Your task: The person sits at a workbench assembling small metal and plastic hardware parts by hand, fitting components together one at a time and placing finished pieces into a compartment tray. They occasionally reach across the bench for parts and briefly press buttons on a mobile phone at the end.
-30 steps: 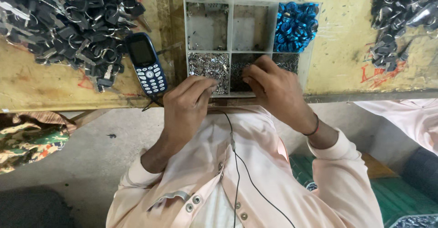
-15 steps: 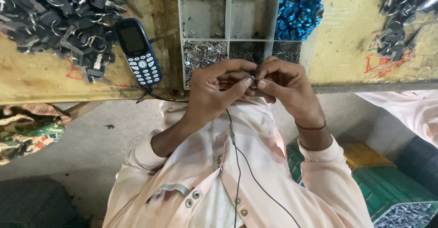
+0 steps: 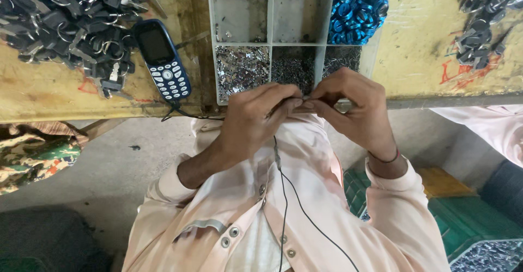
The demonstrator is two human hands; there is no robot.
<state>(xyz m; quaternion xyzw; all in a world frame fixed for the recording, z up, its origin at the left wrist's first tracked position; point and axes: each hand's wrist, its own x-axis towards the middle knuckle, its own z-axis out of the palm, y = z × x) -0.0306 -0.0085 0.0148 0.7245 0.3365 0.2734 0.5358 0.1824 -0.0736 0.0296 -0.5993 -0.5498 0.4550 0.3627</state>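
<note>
Both hands meet at frame centre, just below the worktop edge. Left hand and right hand pinch one small metal part between their fingers, fingertips touching. The part hangs over the lap, not over the compartment tray. Risk: a slipped pinch drops it into clothing or floor. Earphone cable hangs close, could snag.

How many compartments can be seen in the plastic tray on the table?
6 in the sorting tray: three in the far row, two nearly bare and one holding blue rings; three in the near row with small metal parts. More may lie beyond the frame's edge.
</note>
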